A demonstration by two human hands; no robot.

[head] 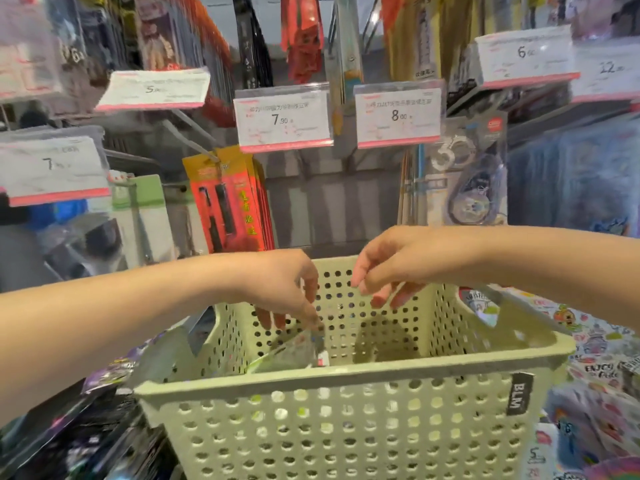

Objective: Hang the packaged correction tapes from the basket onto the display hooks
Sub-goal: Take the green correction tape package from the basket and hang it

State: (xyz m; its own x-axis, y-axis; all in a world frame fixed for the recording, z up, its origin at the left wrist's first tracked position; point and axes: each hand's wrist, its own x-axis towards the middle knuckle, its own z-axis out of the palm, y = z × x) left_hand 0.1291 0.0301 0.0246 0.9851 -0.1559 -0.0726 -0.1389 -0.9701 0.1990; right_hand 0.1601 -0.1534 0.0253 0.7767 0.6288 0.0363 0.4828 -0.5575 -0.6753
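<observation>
A pale green perforated basket (346, 379) stands in front of me. Inside it lies a clear packaged correction tape (294, 351), tilted against the left side. My left hand (287, 289) reaches down into the basket and pinches the top corner of that package. Over the basket's back rim hovers my right hand (384, 268), its fingers loosely apart and holding nothing. One correction tape package (474, 178) hangs on a display hook at the right, under the 8.00 price tag (398, 116).
Price tags 7.90 (284, 119) and others hang on hooks above. Red-orange packs (232, 199) hang at centre left. Dark packages (86, 427) lie left of the basket, and colourful sticker sheets (602, 358) lie to its right. Bare grey slatted panel shows behind the middle hooks.
</observation>
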